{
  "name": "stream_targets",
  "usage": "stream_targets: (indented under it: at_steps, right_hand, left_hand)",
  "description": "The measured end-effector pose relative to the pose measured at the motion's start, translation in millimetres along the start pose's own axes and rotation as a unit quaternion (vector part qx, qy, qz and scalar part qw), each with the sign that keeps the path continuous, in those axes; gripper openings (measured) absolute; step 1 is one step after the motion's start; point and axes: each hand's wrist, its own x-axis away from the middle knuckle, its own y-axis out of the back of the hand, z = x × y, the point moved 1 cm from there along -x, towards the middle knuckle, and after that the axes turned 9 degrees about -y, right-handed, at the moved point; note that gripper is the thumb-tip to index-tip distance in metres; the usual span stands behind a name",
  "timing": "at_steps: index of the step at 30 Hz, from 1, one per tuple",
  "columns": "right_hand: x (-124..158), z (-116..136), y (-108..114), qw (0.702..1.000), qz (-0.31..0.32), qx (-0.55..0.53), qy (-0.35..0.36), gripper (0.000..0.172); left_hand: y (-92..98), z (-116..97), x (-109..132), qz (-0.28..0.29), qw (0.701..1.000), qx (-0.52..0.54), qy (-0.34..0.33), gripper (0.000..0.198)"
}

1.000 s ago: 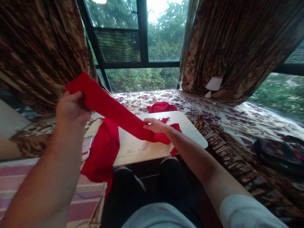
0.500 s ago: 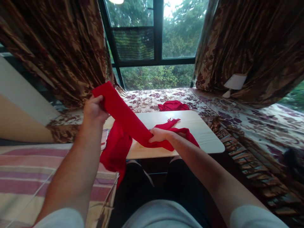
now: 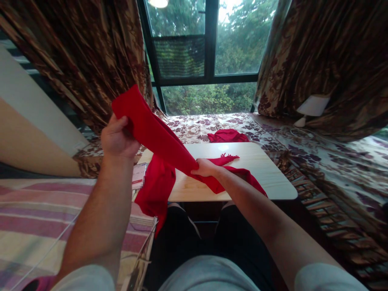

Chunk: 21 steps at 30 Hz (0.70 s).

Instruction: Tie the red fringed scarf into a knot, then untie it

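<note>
A red scarf stretches in a folded band between my two hands. My left hand grips its raised end at the upper left, thumb pressed on the cloth. Lower down, over the table, my right hand is closed round the band's other part. From there the scarf runs on across the table, with a fringed end lying at the back and a loop under my right forearm. Another stretch of it hangs over the table's near left edge.
The small wooden table stands before my knees. A phone lies at its left side. Behind it, more red cloth rests on the flowered window seat. A white lamp stands at right, a striped bed at left.
My left hand has lifted its end of the scarf slightly, and a lengthwise fold now shows in the band. My right hand keeps its hold. The view has shifted a little left.
</note>
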Motion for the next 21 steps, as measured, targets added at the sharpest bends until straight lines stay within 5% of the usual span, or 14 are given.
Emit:
stream_targets:
  at_steps: [5, 10, 15, 19, 21]
  right_hand:
    - [-7, -16, 34, 0.992, -0.116, 0.047, 0.028, 0.03]
    - [0, -39, 90, 0.973, -0.187, 0.097, 0.096, 0.024]
    - [33, -61, 136, 0.987, -0.121, -0.057, 0.085, 0.032]
    - [68, -70, 170, 0.966, -0.122, -0.215, 0.077, 0.048]
    - [82, -74, 184, 0.977, -0.054, -0.203, 0.045, 0.047]
  left_hand:
    - [-8.2, -13, -3, 0.044, 0.997, 0.014, -0.069, 0.027]
    - [-5.3, -1, -10, 0.002, 0.997, 0.03, -0.077, 0.021]
    - [-2.6, 17, -14, -0.067, 0.996, 0.034, -0.054, 0.012]
    - [-15.9, 19, -15, -0.083, 0.995, 0.002, -0.06, 0.004]
    - [-27.5, 18, -13, -0.108, 0.993, -0.042, -0.035, 0.015]
